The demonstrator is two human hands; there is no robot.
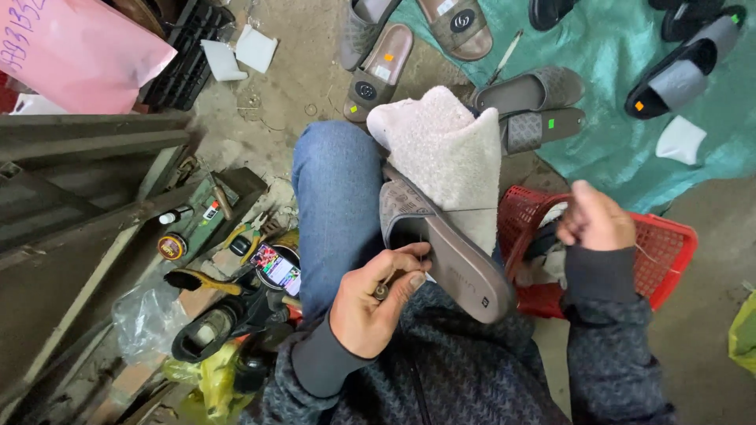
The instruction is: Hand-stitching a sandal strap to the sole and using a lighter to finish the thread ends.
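Observation:
A grey-brown slide sandal [449, 252] lies sole-edge up across my lap, resting on a fluffy white cloth [449, 149] draped over my knee. My left hand [376, 297] pinches a small metal tool against the sandal's near edge, where strap meets sole. My right hand [594, 218] is raised to the right above a red plastic basket [669, 252], fingers closed as if pulling a thin thread, which is too fine to see clearly. My jeans-clad left leg [335, 205] is beside the sandal.
Several finished sandals [520, 102] lie on a green tarp [630, 134] and the dirt floor ahead. At left are a metal workbench frame [87, 205], small tins, pliers, a phone with a lit screen [277, 267] and a pink bag [79, 47].

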